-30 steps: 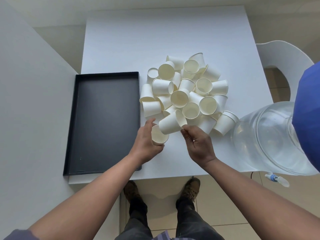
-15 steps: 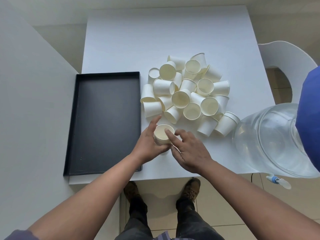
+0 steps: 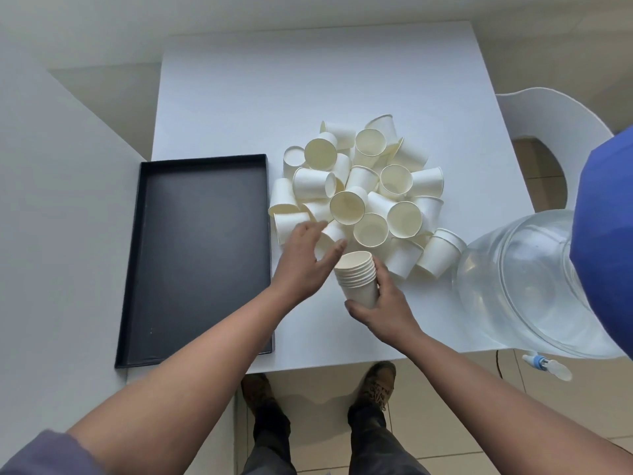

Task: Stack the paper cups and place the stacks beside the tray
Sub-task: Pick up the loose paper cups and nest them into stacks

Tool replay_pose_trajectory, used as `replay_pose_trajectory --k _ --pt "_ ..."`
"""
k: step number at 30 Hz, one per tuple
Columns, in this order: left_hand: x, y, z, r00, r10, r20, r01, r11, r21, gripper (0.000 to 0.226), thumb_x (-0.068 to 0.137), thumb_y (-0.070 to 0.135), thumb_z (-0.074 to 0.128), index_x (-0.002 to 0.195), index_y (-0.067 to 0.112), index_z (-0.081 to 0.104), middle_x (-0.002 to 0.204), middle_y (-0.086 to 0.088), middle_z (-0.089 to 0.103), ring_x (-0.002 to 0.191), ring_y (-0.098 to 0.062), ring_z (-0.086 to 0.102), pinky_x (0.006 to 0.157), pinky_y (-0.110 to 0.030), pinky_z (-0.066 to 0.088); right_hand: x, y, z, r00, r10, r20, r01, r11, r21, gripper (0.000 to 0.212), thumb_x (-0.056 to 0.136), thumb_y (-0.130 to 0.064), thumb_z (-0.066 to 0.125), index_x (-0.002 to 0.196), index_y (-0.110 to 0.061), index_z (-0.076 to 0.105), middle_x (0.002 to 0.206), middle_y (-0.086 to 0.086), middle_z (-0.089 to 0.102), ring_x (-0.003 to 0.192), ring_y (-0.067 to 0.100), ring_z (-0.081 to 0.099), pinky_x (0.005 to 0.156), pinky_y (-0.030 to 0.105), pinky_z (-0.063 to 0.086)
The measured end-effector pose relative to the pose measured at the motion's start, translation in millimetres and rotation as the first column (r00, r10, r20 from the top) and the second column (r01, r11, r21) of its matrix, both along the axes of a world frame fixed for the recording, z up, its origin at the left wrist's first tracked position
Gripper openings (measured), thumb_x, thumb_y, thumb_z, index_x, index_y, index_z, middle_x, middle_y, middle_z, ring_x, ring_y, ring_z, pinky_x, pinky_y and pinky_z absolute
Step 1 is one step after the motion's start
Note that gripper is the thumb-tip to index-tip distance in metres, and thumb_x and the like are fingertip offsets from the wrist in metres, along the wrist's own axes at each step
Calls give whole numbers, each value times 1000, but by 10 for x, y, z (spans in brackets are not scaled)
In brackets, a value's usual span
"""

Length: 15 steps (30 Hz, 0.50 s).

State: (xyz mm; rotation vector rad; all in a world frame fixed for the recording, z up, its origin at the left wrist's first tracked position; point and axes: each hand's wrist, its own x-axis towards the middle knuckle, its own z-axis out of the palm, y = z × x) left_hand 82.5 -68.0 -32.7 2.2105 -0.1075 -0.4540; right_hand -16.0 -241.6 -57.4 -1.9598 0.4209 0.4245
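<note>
On the table, the tray lies left of both hands; the heap of cups sits beyond them, the stack between them, the water jug to their right

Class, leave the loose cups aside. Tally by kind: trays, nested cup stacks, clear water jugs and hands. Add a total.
black tray: 1
stack of nested cups: 1
clear water jug: 1
hands: 2, left hand and right hand
Total: 5
</note>
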Motion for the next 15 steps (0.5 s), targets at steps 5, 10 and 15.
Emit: replay_pose_trajectory --k 5,10,15 --pt "385 -359 25 971 -142 190 102 973 207 82 89 49 77 159 25 42 161 -10 36 143 -34 37 118 -45 36 33 -229 9 1000 -31 3 31 998 -48 94 68 -46 74 142 -65 20 125 -29 58 104 -7 59 76 19 48" --pt "601 -640 -86 961 -179 212 92 927 364 90 85 57 77 159 22 40 160 -11 38 138 -37 40 116 -44 36 45 -348 -6 1000 1 27 1 996 -92 96 69 -43 74 144 -65 19 122 -47 49 106 -15 54 76 18 46" --pt "665 -737 -143 961 -101 259 18 952 305 71 91 37 75 152 13 48 145 -12 50 126 -39 50 105 -45 42 98 -411 -21 999 1 44 3 996 -91 97 68 -46 73 145 -64 18 127 -37 53 108 0 59 84 28 54"
